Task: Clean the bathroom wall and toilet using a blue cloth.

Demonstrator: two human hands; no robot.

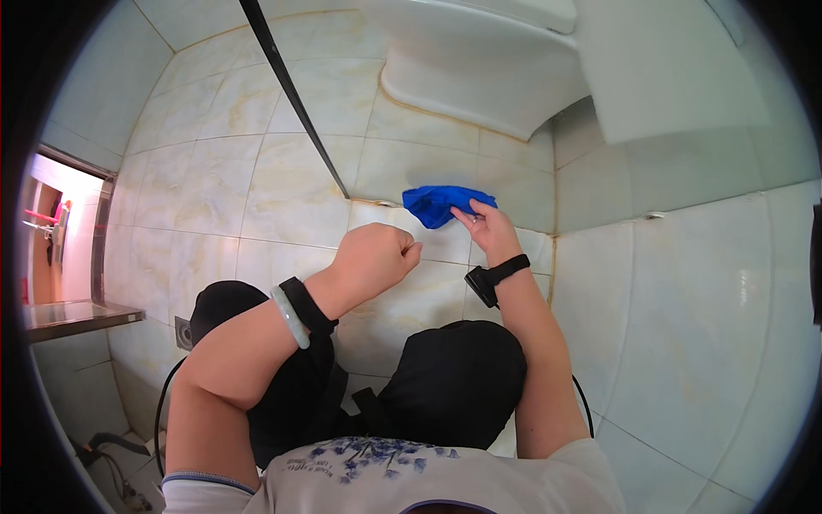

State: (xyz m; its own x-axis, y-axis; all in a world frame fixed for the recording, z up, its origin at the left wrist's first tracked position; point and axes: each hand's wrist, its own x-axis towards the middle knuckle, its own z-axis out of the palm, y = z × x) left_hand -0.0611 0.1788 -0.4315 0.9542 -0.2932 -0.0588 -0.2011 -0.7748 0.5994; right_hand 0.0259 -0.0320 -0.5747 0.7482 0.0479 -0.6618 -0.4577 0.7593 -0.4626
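We see the right hand (486, 226) gripping a blue cloth (435, 204) by its right end, the cloth pinched narrowly between thumb and fingers while the rest bunches out to the left. The cloth sits just right of the foot of a black pole (295, 90), on the near side of the white toilet (484, 81) — we cannot tell whether it touches the tiled floor (205, 201). The left hand (377, 257) is curled into a fist, near the cloth but apart from it; we cannot tell whether anything is inside. A pale green bangle (288, 316) and a black wristband (310, 307) circle the left wrist, and a black strap with a small box (482, 287) circles the right — both above bent, black-clad knees (458, 377).
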